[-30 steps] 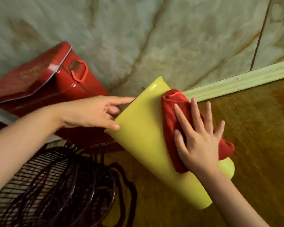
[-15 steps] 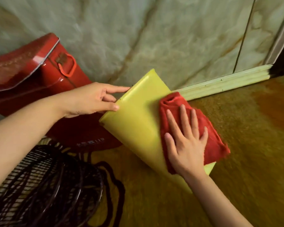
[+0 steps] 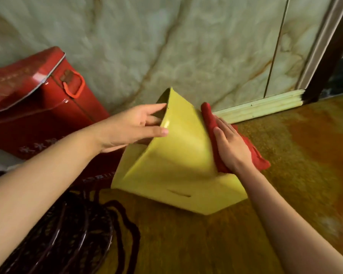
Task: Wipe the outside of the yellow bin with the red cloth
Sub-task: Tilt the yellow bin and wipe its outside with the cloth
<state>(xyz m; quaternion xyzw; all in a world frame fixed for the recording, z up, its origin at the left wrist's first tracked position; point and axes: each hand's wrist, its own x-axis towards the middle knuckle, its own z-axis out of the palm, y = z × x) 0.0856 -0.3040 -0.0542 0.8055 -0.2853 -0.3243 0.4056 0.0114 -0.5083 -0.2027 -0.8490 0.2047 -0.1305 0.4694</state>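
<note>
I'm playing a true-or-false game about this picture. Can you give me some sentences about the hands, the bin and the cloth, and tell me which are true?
1. The right hand presses the red cloth against the yellow bin. True.
2. The left hand holds the bin's rim. True.
3. The bin stands upright. False: it is tipped over, with its bottom towards the camera.
4. The cloth is inside the bin. False: it is on the outside wall.
5. A red box sits left of the bin. True.
</note>
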